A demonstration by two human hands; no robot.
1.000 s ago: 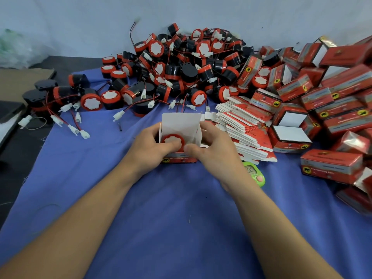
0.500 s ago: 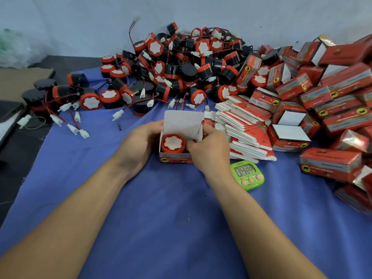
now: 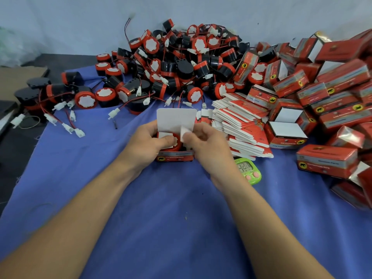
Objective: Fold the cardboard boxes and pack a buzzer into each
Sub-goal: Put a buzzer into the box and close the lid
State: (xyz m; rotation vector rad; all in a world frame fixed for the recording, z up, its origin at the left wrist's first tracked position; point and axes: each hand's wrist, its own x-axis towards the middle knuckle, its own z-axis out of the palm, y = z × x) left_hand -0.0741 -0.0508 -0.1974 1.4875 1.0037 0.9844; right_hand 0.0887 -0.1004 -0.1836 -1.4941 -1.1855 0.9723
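Note:
A small red cardboard box (image 3: 175, 158) stands on the blue cloth with its white lid flap (image 3: 176, 119) upright. A red-rimmed buzzer (image 3: 177, 146) sits inside it, mostly covered. My left hand (image 3: 148, 140) grips the box's left side, its thumb pressing the left side flap down over the buzzer. My right hand (image 3: 205, 140) holds the box's right side and pinches the white right side flap (image 3: 184, 134), bending it inward. A big heap of loose buzzers (image 3: 177, 63) with wires lies behind. A stack of flat unfolded boxes (image 3: 239, 125) lies just right of my hands.
Finished red boxes (image 3: 326, 93) pile up at the right. A green digital timer (image 3: 248, 172) sits by my right wrist. Loose buzzers with white connectors (image 3: 66, 101) spread at the left, where the blue cloth (image 3: 161, 218) ends on a dark table.
The buzzer's face was open to view in the box; now both hands have folded the side flaps inward over it. My right hand shifted up onto the right flap.

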